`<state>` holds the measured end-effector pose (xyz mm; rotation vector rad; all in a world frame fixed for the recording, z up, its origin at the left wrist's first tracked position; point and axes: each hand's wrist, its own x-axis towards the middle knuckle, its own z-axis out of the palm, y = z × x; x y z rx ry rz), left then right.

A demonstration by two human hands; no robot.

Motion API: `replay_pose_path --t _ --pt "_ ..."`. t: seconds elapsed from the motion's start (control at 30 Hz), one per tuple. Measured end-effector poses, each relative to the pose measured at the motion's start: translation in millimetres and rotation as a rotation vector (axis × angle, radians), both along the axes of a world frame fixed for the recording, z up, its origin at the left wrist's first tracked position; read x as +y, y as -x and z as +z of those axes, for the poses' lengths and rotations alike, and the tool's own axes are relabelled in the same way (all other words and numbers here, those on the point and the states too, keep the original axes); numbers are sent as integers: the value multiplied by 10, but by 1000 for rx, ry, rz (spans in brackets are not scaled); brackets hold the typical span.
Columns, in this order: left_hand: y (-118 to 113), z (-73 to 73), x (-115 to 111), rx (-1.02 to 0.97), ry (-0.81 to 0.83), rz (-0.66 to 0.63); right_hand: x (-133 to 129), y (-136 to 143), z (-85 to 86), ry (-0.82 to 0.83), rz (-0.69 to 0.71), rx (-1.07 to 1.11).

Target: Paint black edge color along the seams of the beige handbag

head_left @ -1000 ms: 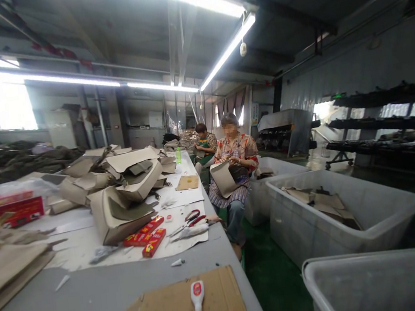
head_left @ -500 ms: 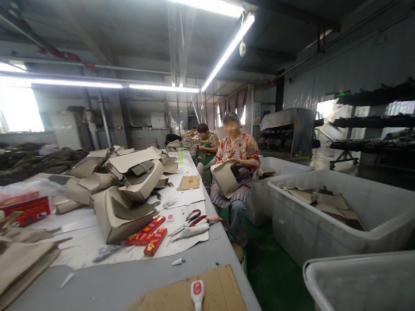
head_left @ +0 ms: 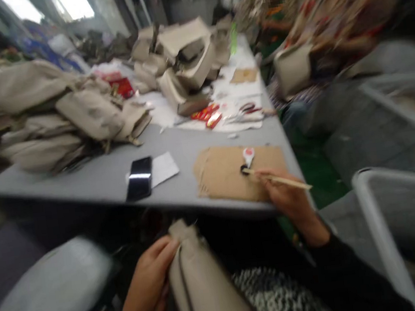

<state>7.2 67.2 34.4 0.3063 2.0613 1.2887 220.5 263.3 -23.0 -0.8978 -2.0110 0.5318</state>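
My left hand [head_left: 152,273] is closed on the upper edge of a beige bag [head_left: 208,286] with a dark line along its side, held over my lap. In my right hand [head_left: 286,198] is a thin wooden stick [head_left: 290,180], pinched between the fingers. Its tip meets a small black round cap [head_left: 244,170] on the cardboard sheet [head_left: 225,178]. A white glue bottle [head_left: 248,156] with a red label lies against that cap, nozzle toward it. Motion blurs the whole view a little.
A phone [head_left: 140,178] lies on the grey table [head_left: 100,173] beside white paper. Piled beige bags [head_left: 89,114] and red boxes [head_left: 213,119] are farther back, near scissors [head_left: 249,107]. Grey bins [head_left: 367,196] stand at the right, where a co-worker sits holding a bag [head_left: 293,69].
The view has swung down and leftward, bringing my left hand, the bag and the phone into sight. My right hand remains by the black cap, with the stick now plainly visible.
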Motion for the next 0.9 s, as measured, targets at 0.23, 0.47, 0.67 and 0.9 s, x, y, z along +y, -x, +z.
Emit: replay_pose_path --t 0.23,0.47,0.67,0.9 --pt "88 -175 -481 -277 -110 -103 -9 -85 -54 -93 -218 7" --pt "64 -151 -426 -314 -142 -151 -494 116 232 379 -68 425" --pt "79 -165 -425 -321 -122 -143 -964 323 234 849 397 543" --pt "99 -164 -404 -308 -101 -167 -1088 338 269 720 445 370"
